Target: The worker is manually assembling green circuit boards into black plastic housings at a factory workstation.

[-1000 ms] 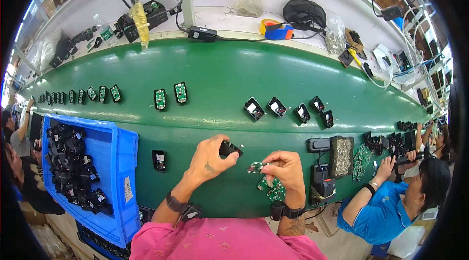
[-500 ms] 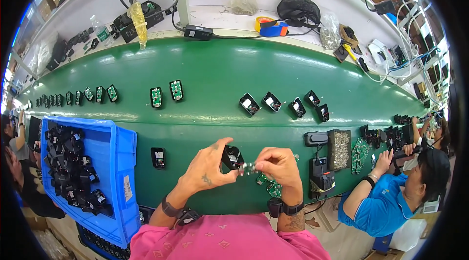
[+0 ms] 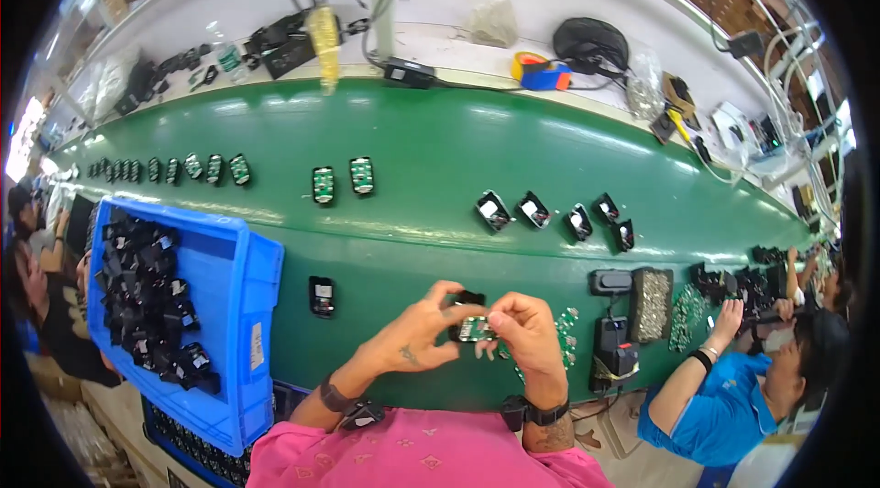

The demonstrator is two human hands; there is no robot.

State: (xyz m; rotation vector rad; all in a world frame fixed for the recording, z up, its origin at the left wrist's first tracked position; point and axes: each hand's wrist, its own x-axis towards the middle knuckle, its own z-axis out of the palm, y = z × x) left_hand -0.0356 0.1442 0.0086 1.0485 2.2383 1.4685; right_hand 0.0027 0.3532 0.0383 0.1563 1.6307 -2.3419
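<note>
My left hand [image 3: 417, 334] grips a small black plastic housing [image 3: 467, 301] just above the near edge of the green belt [image 3: 440, 149]. My right hand [image 3: 527, 334] pinches a small green circuit board [image 3: 475, 329] and presses it against that housing, so both hands meet at the part. More green boards [image 3: 564, 332] lie on the belt just right of my right hand. A single black housing [image 3: 321, 296] lies flat to the left of my left hand.
A blue bin [image 3: 234, 305] of several black housings stands at my left. Rows of housings with boards ride the belt: [image 3: 341, 181], [image 3: 550, 213]. A person in blue [image 3: 733, 396] works at my right beside a black screwdriver stand [image 3: 612, 341] and a screw tray [image 3: 651, 305].
My hands came together: the right hand brought the green board from the pile up to the black housing in my left hand, and both shifted slightly left.
</note>
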